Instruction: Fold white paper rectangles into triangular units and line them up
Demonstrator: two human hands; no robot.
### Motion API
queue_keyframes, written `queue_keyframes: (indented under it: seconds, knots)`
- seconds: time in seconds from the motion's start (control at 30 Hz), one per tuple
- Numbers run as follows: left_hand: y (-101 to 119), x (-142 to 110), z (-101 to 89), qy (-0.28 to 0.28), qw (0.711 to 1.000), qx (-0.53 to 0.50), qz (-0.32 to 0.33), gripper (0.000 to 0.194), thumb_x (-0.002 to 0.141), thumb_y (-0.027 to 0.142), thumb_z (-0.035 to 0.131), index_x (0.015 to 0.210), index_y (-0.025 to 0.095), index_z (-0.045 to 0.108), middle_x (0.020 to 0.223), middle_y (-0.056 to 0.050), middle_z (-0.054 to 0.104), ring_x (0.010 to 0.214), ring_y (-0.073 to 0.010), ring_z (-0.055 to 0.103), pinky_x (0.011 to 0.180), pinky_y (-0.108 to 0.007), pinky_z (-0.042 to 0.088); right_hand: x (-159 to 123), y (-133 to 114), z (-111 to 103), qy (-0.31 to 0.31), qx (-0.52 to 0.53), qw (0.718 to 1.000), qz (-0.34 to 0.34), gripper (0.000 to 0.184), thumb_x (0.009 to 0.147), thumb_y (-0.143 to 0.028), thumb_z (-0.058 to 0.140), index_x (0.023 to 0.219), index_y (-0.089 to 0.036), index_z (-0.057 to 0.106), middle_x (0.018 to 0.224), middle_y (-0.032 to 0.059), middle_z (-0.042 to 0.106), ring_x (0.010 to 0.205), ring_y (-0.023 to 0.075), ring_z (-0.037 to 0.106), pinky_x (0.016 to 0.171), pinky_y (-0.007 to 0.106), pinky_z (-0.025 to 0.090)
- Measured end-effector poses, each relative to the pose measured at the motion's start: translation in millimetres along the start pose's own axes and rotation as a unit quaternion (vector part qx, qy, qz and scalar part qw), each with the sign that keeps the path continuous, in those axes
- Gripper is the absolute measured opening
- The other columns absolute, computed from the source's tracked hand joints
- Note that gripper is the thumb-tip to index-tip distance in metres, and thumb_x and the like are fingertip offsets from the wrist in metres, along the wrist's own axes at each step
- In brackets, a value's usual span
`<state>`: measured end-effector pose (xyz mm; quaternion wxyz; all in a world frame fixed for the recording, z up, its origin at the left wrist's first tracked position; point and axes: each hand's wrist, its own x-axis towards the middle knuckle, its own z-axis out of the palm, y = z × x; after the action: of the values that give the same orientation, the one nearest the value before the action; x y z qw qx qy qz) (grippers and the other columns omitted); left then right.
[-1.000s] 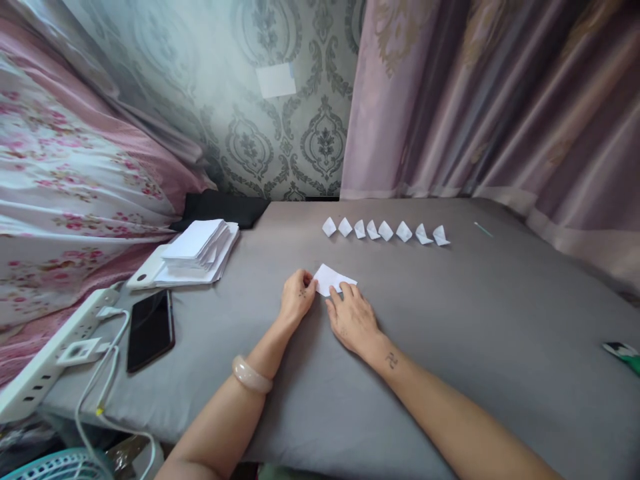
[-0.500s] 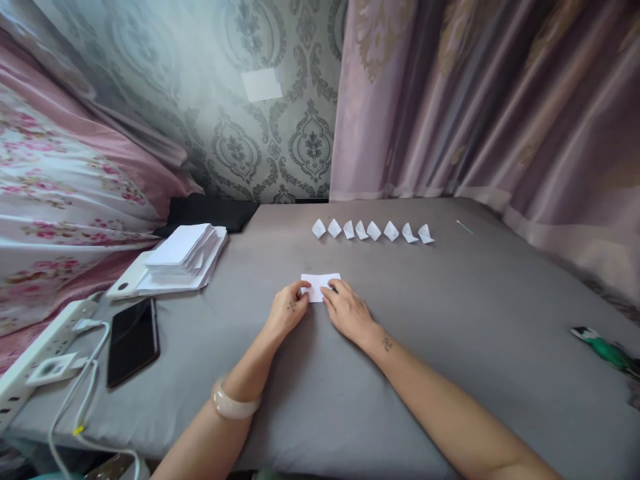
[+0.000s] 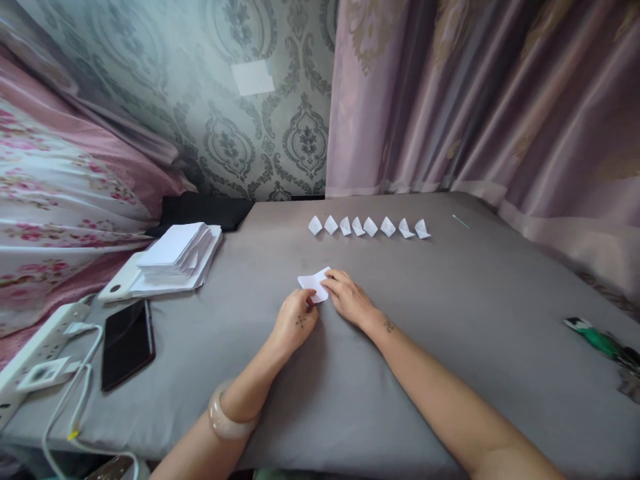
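A small white sheet of paper (image 3: 312, 283) with a crease down its middle is held between my two hands, its sides tilted up. My left hand (image 3: 298, 319) pinches the near edge with thumb and finger. On the right edge, my right hand (image 3: 349, 297) has its thumb and fingertips closed. Beyond them, several small folded white paper pieces (image 3: 370, 227) stand in a row on the grey cloth-covered table (image 3: 410, 293).
To the left lie a stack of white paper (image 3: 175, 250), a black phone (image 3: 129, 343) and a white power strip (image 3: 35, 353) with cables. A green-handled tool (image 3: 597, 339) rests at the right edge. A thin stick (image 3: 461, 221) lies at the back right.
The paper went from lying flat and level to turned and bent along its crease. My left hand shifted to its near edge; the right stayed on the right side. The view shifted slightly.
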<state>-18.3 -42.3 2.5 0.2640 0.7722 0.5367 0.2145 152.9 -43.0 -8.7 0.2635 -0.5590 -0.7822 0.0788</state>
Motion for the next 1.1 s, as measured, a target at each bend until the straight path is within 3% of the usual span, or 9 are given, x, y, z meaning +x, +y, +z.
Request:
queue_keyframes:
  seconds: [0.2, 0.3, 0.43, 0.53, 0.67, 0.83, 1.0, 1.1]
  knots:
    - [-3, -6, 2.7, 0.027, 0.993, 0.08, 0.078, 0.039, 0.08, 0.008, 0.045, 0.115, 0.016, 0.061, 0.097, -0.01, 0.058, 0.09, -0.0213, 0.055, 0.08, -0.033, 0.047, 1, 1, -3, -0.007, -0.019, 1.0, 0.004, 0.025, 0.094, -0.018, 0.047, 0.101, -0.021, 0.071, 0.103, 0.0067, 0.063, 0.095, 0.0172, 0.052, 0.089, 0.031, 0.045]
    - [-1, -5, -6.5, 0.018, 0.986, 0.152, 0.064, 0.035, 0.083, 0.011, 0.046, 0.109, 0.021, 0.067, 0.099, -0.011, 0.053, 0.094, -0.0239, 0.049, 0.081, -0.035, 0.045, 0, 3, -1, -0.019, -0.01, 1.0, -0.007, 0.028, 0.094, -0.015, 0.045, 0.102, -0.021, 0.071, 0.106, 0.007, 0.064, 0.1, 0.0179, 0.053, 0.091, 0.032, 0.044]
    - [-2, 0, -14.6, 0.029, 0.971, 0.206, 0.121, 0.033, 0.086, 0.013, 0.045, 0.103, 0.023, 0.071, 0.113, -0.012, 0.051, 0.102, -0.0262, 0.043, 0.09, -0.04, 0.038, -2, 11, 2, -0.024, 0.015, 0.999, -0.031, 0.031, 0.09, -0.009, 0.044, 0.105, -0.019, 0.07, 0.112, 0.0082, 0.066, 0.106, 0.02, 0.053, 0.094, 0.035, 0.044]
    - [-6, 3, -15.9, 0.0, 0.958, 0.226, 0.175, 0.033, 0.089, 0.013, 0.043, 0.104, 0.024, 0.07, 0.125, -0.01, 0.053, 0.114, -0.0287, 0.04, 0.091, -0.042, 0.034, -4, 16, 1, -0.032, 0.039, 0.998, -0.041, 0.036, 0.086, -0.005, 0.044, 0.107, -0.019, 0.07, 0.115, 0.0077, 0.067, 0.111, 0.0204, 0.055, 0.098, 0.038, 0.044]
    - [-6, 6, -18.3, -0.059, 0.949, 0.223, 0.214, 0.032, 0.094, 0.015, 0.039, 0.109, 0.021, 0.067, 0.116, -0.009, 0.063, 0.114, -0.0245, 0.048, 0.094, -0.04, 0.032, -7, 13, -6, -0.044, 0.036, 0.997, -0.059, 0.036, 0.087, -0.007, 0.042, 0.106, -0.017, 0.071, 0.119, 0.0095, 0.065, 0.114, 0.0208, 0.055, 0.1, 0.039, 0.044]
    - [-8, 11, -20.2, -0.086, 0.959, 0.18, 0.203, 0.031, 0.097, 0.024, 0.039, 0.108, 0.02, 0.067, 0.109, -0.009, 0.065, 0.105, -0.0215, 0.055, 0.089, -0.034, 0.037, -9, 7, -15, -0.075, 0.011, 0.994, -0.078, 0.038, 0.089, -0.008, 0.04, 0.11, -0.018, 0.07, 0.116, 0.0097, 0.066, 0.111, 0.0224, 0.055, 0.098, 0.041, 0.046]
    - [-17, 21, -14.6, -0.046, 0.978, 0.099, 0.178, 0.025, 0.094, 0.029, 0.048, 0.095, 0.018, 0.071, 0.101, -0.008, 0.067, 0.092, -0.0194, 0.057, 0.085, -0.031, 0.04, -10, 14, -19, -0.086, 0.022, 0.992, -0.094, 0.039, 0.085, -0.006, 0.044, 0.108, -0.019, 0.072, 0.118, 0.0079, 0.068, 0.113, 0.0218, 0.057, 0.099, 0.04, 0.047]
    - [-19, 27, -11.7, -0.02, 0.991, 0.049, 0.122, 0.02, 0.089, 0.032, 0.058, 0.089, 0.015, 0.07, 0.088, -0.007, 0.066, 0.082, -0.0176, 0.056, 0.077, -0.028, 0.042, -10, 18, -19, -0.089, 0.027, 0.991, -0.095, 0.04, 0.084, -0.005, 0.044, 0.107, -0.021, 0.073, 0.119, 0.0072, 0.068, 0.114, 0.0214, 0.058, 0.1, 0.041, 0.047]
